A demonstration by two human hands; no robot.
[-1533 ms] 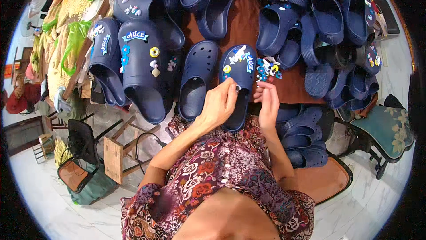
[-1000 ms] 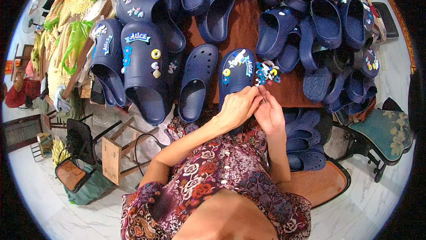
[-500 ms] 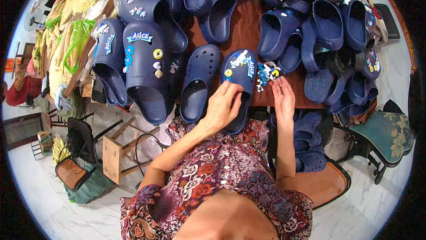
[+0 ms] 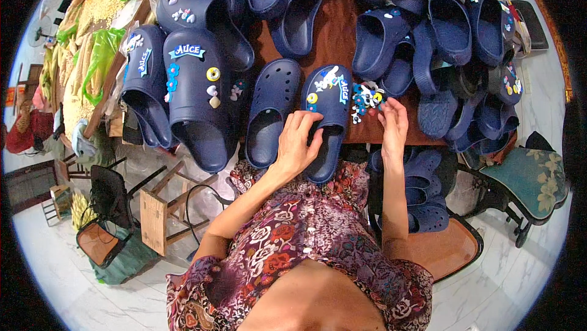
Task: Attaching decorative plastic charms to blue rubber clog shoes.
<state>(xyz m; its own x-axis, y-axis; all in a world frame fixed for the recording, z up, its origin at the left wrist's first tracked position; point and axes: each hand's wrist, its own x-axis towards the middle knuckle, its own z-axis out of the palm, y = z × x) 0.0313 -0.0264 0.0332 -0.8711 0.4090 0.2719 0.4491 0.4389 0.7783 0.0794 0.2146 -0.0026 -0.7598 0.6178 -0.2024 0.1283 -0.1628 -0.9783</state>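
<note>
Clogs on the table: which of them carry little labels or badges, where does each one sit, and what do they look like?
Banner badge: on the big navy clog at left, a blue ribbon shape with white lettering.
Slanted banner badge: on the clog left of that, blue and white.
Small banner badge: on the navy clog under the left hand, beside a white figure charm.
Loose charms: a white, blue and yellow heap at the right hand.
Dark flat device: far right table edge.

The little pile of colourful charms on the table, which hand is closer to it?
Right. The right hand has its fingertips at the pile of charms. The left hand is farther away, resting on the decorated navy clog.
</note>
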